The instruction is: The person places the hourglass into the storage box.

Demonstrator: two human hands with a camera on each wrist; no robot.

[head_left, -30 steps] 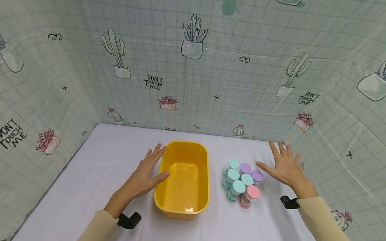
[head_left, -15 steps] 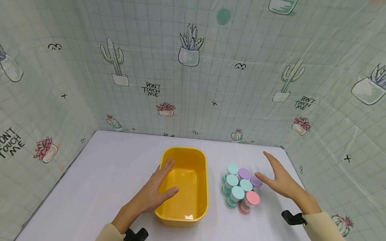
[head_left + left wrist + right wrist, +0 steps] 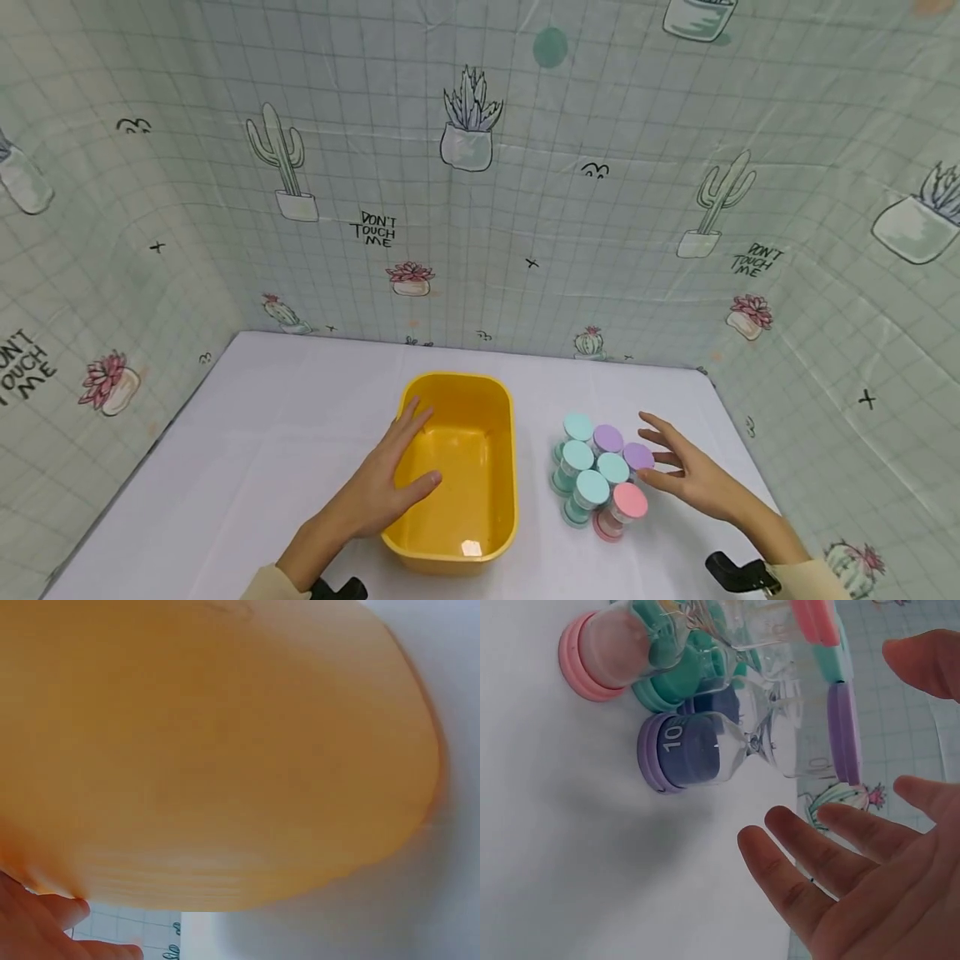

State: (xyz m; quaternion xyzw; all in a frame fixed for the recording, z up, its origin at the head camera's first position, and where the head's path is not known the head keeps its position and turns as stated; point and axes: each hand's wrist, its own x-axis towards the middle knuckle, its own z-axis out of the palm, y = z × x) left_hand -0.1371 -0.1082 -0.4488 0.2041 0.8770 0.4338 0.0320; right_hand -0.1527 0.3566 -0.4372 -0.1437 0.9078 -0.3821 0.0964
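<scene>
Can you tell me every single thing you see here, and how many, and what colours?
tub: one, yellow, on the table, left of the timers
teal timers: four, teal caps, bunched right of the tub
purple timers: two, purple caps, at the far right part of the bunch
pink timer: one, pink caps, at the near right of the bunch
table: one, white, under the tub and timers
cloth wall: count unclear, pale grey-green with printed plants and words, behind and at both sides
wrist pieces: two, black, one at each wrist
sleeves: two, beige, bottom edge
left hand: one, at the tub's left rim
right hand: one, just right of the purple timers
</scene>
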